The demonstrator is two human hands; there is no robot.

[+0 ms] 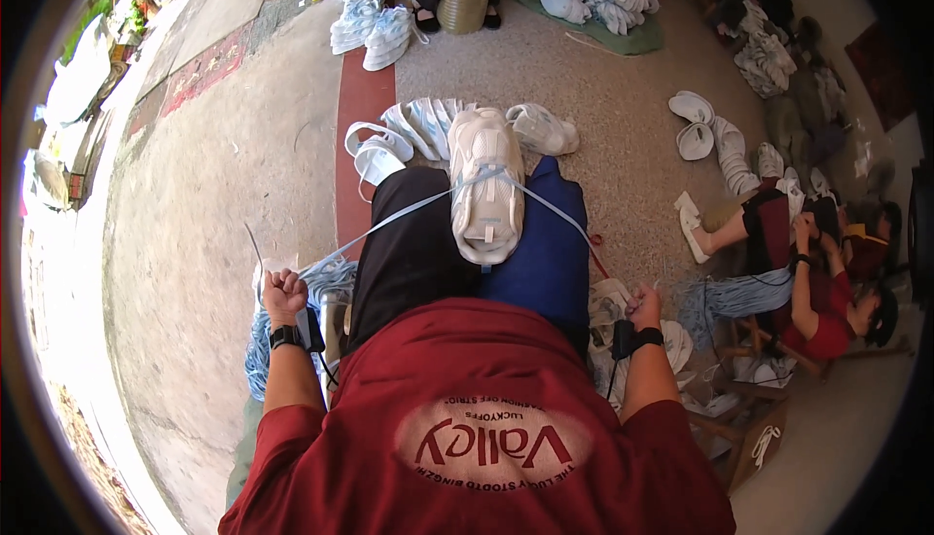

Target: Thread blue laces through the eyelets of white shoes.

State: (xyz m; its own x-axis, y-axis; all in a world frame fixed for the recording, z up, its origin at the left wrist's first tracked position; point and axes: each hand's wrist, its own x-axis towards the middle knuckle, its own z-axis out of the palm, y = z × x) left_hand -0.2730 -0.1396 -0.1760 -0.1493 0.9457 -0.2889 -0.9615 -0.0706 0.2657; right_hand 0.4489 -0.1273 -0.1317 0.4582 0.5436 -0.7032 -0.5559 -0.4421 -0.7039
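Observation:
A white and beige sneaker upper (486, 199) rests over my knees, toe pointing away from me. A pale blue shoelace (401, 212) crosses its front and stretches out to both sides. Off to the left, my left hand (284, 294) is closed in a fist on one end of the lace, with a thin dark tip sticking up above it. My right hand (644, 306), out to the right, is closed too. The other lace length runs toward it, and a thin pale end shows above the fingers; part of that run is hard to see.
More white uppers (418, 126) stand in a row beyond my knees. A bundle of blue laces (258, 355) hangs at my left, and another (744, 292) lies at the right beside a seated person (827, 311). Uppers (613, 311) are heaped by my right thigh. Another person sits ahead.

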